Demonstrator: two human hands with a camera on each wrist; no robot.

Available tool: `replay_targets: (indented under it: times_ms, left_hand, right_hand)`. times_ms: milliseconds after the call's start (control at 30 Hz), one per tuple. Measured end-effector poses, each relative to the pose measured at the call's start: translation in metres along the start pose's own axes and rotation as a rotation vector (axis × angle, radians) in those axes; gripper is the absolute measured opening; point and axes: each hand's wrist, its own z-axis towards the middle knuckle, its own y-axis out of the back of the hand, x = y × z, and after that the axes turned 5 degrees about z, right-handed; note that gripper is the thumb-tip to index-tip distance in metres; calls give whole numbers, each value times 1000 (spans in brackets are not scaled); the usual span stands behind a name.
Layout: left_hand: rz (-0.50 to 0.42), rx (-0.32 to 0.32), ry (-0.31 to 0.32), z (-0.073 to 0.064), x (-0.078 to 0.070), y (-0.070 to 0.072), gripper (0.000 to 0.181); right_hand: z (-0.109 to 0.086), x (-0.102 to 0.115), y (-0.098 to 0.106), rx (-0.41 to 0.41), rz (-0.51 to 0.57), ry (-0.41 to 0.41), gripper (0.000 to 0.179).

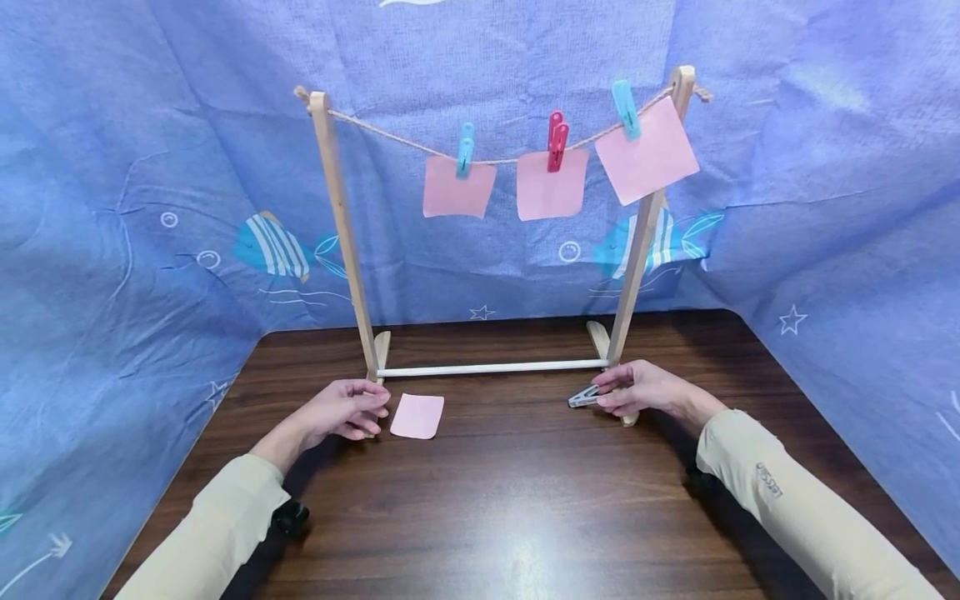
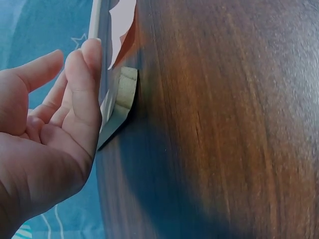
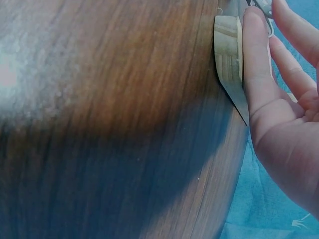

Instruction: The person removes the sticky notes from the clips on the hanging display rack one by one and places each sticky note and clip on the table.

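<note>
My left hand [image 1: 349, 409] hovers by the rack's left foot, fingers loosely bent and nothing between them. Just right of its fingertips a square pink paper [image 1: 417, 417] lies on the table; in the left wrist view the paper [image 2: 123, 17] shows a raised, curling edge. At the rack's right foot my right hand [image 1: 637, 389] pinches a grey clothespin [image 1: 582, 397] between thumb and fingers, its tip pointing left. Only part of that clothespin [image 3: 264, 7] shows at the top of the right wrist view.
A wooden rack [image 1: 345, 217] with a white crossbar [image 1: 491, 367] stands at the table's back. Along its sagging rope [image 1: 390, 136] hang three pink papers, held by a blue clothespin [image 1: 465, 154], a red one [image 1: 557, 146] and another blue one [image 1: 626, 108]. Blue cloth [image 1: 480, 267] surrounds the table.
</note>
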Motion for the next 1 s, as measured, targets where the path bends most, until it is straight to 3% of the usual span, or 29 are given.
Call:
replay_targets:
  times_ms: [667, 1000]
  left_hand:
    - [13, 45, 0, 2, -5, 0, 50]
    - [8, 110, 21, 1, -26, 4, 52]
  right_hand:
    - [2, 2, 2, -16, -2, 18, 47]
    - [-3, 12, 6, -5, -2, 20, 44]
